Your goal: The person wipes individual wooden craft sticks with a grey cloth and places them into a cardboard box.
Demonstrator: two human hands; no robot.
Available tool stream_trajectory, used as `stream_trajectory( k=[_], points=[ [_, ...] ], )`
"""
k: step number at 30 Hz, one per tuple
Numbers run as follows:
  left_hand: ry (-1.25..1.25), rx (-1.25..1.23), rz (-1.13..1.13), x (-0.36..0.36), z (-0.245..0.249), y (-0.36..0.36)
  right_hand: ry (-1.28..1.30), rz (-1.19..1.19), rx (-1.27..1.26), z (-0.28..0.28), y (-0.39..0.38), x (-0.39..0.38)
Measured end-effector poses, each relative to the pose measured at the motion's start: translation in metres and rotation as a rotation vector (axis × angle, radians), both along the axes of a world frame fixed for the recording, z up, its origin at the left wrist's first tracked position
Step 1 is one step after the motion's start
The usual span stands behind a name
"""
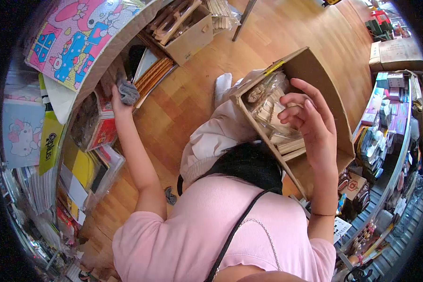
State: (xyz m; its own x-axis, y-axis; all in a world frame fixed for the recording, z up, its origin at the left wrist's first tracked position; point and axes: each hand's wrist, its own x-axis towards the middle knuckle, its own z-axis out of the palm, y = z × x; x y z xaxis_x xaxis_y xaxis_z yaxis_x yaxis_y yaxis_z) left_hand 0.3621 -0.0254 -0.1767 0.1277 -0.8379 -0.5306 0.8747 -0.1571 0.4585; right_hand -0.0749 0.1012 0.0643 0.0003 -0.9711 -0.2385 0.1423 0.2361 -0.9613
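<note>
My left hand (119,104) is closed on a crumpled grey cloth (129,92) at the low shelf on the left, close to a stack of orange-brown wooden strips (154,79). Most of those fingers are hidden behind the cloth. Raised over an open cardboard box (331,87) on my right side is my right hand (315,124), its fingers apart and loosely bent, with nothing in them. Inside the box lie pale wooden pieces in clear plastic bags (269,105) and some loose wooden strips (291,149).
Another cardboard box (190,40) holding wooden pieces stands ahead on the wooden floor (277,35). At left, a shelf carries a pink cartoon folder (87,35) and notebooks (23,134). A rack of small packaged goods (380,127) curves along the right.
</note>
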Motion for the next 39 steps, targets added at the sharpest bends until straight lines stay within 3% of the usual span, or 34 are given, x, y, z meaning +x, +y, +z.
stream_trajectory(
  k=[1, 2, 4, 7, 9, 12, 14, 15, 22, 24, 26, 28, 34, 39],
  points=[
    [-0.152, -0.010, -0.084, -0.027, 0.027, 0.003, 0.012, -0.014, -0.019, 0.002, 0.000, -0.002],
    [-0.151, -0.008, -0.092, -0.040, 0.029, 0.005, 0.013, -0.023, -0.017, 0.004, 0.000, -0.006],
    [-0.448, 0.141, -0.313, -0.062, 0.032, 0.006, 0.038, -0.111, -0.096, 0.008, 0.001, -0.015],
    [-0.539, 0.177, -0.383, -0.108, 0.074, 0.033, 0.164, -0.230, -0.224, 0.013, -0.001, -0.032],
    [-0.623, 0.168, -0.407, -0.119, 0.070, 0.034, 0.245, -0.304, -0.249, 0.019, -0.001, -0.043],
    [-0.815, 0.057, -0.460, -0.153, 0.101, 0.035, 0.706, -0.116, -0.325, 0.017, -0.003, -0.054],
    [-0.851, -0.032, -0.521, -0.167, 0.113, 0.033, 1.035, 0.101, -0.130, 0.023, -0.002, -0.053],
    [-0.889, -0.114, -0.558, -0.172, 0.118, 0.032, 1.031, 0.085, -0.120, 0.017, -0.002, -0.052],
    [-0.856, -0.150, -0.602, -0.189, 0.126, 0.028, 1.229, 0.402, -0.210, -0.026, -0.019, -0.043],
    [-0.885, -0.156, -0.616, -0.189, 0.121, 0.028, 1.220, 0.454, -0.641, -0.032, -0.027, -0.038],
    [-0.874, -0.150, -0.627, -0.188, 0.119, 0.030, 1.258, 0.455, -0.736, -0.038, -0.034, -0.030],
    [-0.867, -0.145, -0.637, -0.187, 0.120, 0.032, 1.493, 0.469, -0.933, -0.039, -0.040, -0.023],
    [-0.856, -0.160, -0.587, -0.184, 0.119, 0.034, 1.630, 0.426, -0.928, -0.043, -0.047, -0.023],
    [-0.875, -0.107, -0.569, -0.189, 0.125, 0.034, 1.544, 0.432, -0.789, -0.046, -0.045, -0.028]
  ],
)
